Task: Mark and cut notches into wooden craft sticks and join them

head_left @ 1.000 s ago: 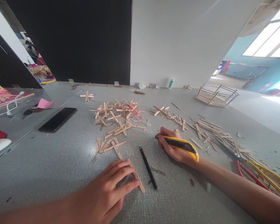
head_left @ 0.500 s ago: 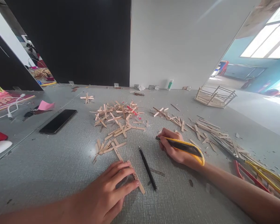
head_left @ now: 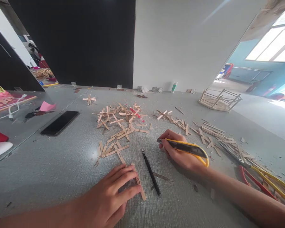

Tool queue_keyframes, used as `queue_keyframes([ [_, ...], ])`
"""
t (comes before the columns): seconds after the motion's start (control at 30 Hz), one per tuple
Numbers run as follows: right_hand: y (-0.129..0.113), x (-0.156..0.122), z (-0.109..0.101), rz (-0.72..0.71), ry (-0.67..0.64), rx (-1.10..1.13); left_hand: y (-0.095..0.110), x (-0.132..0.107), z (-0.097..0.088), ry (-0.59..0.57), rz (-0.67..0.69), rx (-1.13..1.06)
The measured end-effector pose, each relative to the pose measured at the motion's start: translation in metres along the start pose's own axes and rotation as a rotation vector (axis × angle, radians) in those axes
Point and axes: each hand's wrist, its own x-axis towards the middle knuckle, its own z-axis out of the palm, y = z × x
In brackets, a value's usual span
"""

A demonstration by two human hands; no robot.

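Observation:
My left hand (head_left: 112, 191) rests on the table with its fingertips on a wooden craft stick (head_left: 142, 193), which carries dark printed marks and lies flat. My right hand (head_left: 177, 153) is wrapped round a yellow and black utility knife (head_left: 187, 147), its front end pointing left, just above the table. Whether the blade is out is too small to tell. Between my hands lies a black pen (head_left: 150, 169), apart from both. A thin grey strip (head_left: 161, 176) is beside the pen. Past my left fingers a small heap of craft sticks (head_left: 114, 149) lies loosely crossed.
Star-shaped stick pieces (head_left: 118, 118) are heaped farther back. Cut sticks (head_left: 212, 128) trail to the right, near red and yellow handled cutting tools (head_left: 263, 177). A small stick frame (head_left: 219, 100) and a glue stick (head_left: 174, 87) stand behind. A phone (head_left: 60, 123) lies left.
My right hand and the utility knife have shifted slightly left. The craft stick under my left fingers has turned a little, its near end moving left. The pen has not visibly moved on the table.

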Motion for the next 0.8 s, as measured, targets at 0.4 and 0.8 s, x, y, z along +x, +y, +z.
queue_keyframes([
  [0.4, -0.030, -0.010, 0.005, 0.208, -0.222, 0.166, -0.002, -0.004, 0.004, -0.047, -0.038, 0.027],
  [0.8, -0.045, -0.052, 0.047, 0.008, -0.155, -0.043, 0.001, 0.002, -0.004, -0.126, -0.005, 0.164],
])
